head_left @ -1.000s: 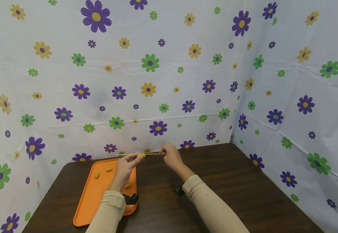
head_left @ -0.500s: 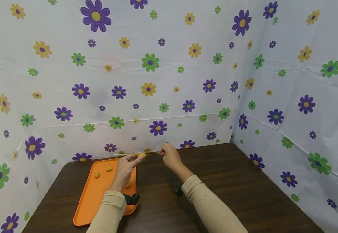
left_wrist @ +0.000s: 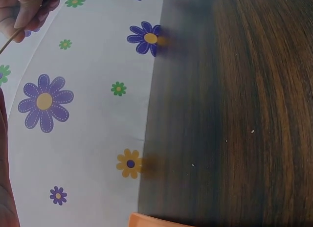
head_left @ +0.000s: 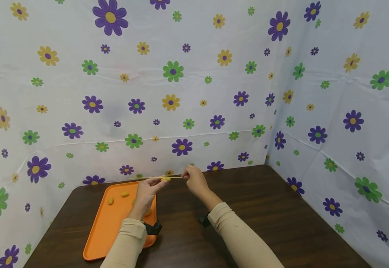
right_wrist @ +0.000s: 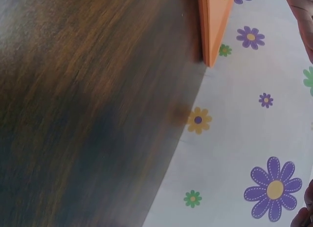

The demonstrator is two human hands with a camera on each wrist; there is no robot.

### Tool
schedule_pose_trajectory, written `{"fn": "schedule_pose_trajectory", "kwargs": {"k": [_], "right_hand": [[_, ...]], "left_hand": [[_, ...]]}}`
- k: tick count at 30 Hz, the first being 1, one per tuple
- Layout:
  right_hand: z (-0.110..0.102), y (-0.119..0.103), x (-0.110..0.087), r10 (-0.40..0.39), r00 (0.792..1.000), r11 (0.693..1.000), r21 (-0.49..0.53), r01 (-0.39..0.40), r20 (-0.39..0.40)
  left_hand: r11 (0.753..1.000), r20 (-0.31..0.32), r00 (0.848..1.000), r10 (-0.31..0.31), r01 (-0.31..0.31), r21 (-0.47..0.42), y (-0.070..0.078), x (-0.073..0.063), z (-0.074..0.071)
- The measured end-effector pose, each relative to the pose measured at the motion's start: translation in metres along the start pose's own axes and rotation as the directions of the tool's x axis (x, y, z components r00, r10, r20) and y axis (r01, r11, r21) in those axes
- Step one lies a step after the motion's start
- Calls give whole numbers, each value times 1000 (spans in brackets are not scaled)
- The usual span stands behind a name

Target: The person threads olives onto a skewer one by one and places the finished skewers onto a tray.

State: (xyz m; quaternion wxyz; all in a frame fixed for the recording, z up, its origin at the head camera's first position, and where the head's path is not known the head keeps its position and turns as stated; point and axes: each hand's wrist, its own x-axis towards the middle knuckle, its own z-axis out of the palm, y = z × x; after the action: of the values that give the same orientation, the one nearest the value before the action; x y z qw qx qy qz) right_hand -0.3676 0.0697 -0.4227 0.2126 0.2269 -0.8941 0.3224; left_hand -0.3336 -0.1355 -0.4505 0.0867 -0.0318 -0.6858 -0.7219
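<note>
Stick (head_left: 176, 177) held in the right grip (head_left: 194, 180) now reaches farther past yellow piece (head_left: 166, 179) pinched in left grip (head_left: 147, 190).

Legible inscriptions, labels, brands, numbers and signs: none readable in any view.
</note>
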Motion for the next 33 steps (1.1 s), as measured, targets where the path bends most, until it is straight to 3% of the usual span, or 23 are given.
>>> {"fn": "schedule_pose_trajectory", "kwargs": {"k": [15,33], "right_hand": [[1,-5,0,-10,1000,1000,18,10,5],[6,-13,-2,-29,999,999,15,30,-19]], "left_hand": [[1000,-4,1000,10,-10,7,-3,2,3],[1000,18,999,-27,27,3,-1,1,5]]}}
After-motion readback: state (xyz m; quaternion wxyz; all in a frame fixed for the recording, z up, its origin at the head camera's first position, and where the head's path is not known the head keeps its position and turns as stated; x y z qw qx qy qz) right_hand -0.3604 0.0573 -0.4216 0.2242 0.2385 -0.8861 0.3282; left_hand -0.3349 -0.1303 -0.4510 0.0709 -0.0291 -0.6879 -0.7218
